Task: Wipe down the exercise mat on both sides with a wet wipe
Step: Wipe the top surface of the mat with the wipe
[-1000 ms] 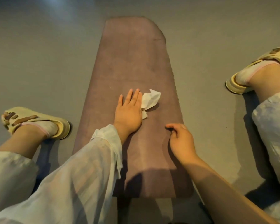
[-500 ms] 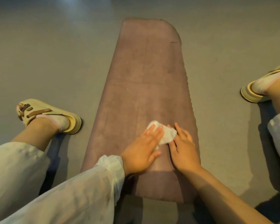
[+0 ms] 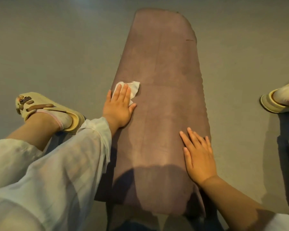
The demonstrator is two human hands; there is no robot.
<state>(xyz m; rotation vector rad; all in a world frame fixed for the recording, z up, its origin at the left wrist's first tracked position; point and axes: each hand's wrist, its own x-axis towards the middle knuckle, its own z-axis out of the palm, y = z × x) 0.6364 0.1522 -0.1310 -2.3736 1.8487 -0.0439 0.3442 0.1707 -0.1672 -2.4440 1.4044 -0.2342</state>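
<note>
A long mauve exercise mat point(image 3: 165, 77) lies flat on the grey floor, running away from me. A crumpled white wet wipe point(image 3: 133, 88) sits near the mat's left edge, about halfway along. My left hand point(image 3: 119, 107) presses it down with straight fingers, the wipe sticking out beyond the fingertips. My right hand point(image 3: 198, 157) lies flat on the mat near its right edge, closer to me, fingers spread and holding nothing.
My left foot in a beige sandal point(image 3: 45, 110) rests on the floor left of the mat. Another sandalled foot point(image 3: 279, 100) stands at the right edge of view. Grey floor point(image 3: 57, 47) surrounds the mat. My shadow covers the mat's near end.
My left hand slid the wipe from the right-centre of the mat to its left edge and further away. My right hand left the wipe and now lies flat by the right edge.
</note>
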